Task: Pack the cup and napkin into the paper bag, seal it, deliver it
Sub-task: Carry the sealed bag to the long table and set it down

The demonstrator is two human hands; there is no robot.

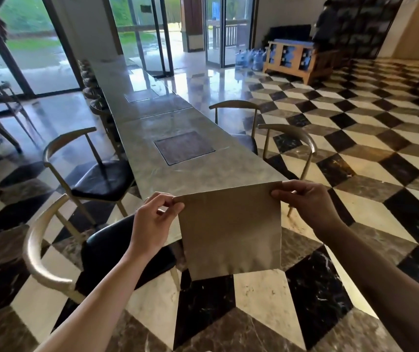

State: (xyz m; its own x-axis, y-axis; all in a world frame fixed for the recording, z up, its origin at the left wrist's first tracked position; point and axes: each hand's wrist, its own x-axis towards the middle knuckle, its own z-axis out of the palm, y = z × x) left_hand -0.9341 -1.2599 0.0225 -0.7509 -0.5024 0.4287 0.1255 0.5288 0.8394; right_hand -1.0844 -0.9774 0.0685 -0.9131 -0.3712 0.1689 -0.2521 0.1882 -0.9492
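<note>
A brown paper bag (231, 229) hangs in the air in front of me, just before the near end of a long grey table (193, 171). My left hand (152, 222) pinches its top left corner. My right hand (307, 201) pinches its top right corner. The bag's top edge is stretched flat and closed between the two hands. What is inside the bag cannot be seen. No cup or napkin shows anywhere in view.
Chairs with curved backs stand along both sides of the table: one near left (51, 250), another further left (86, 171), two on the right (289, 138). The floor is checkered tile. Water bottles (251, 58) and a wooden bench (297, 59) stand by the glass doors.
</note>
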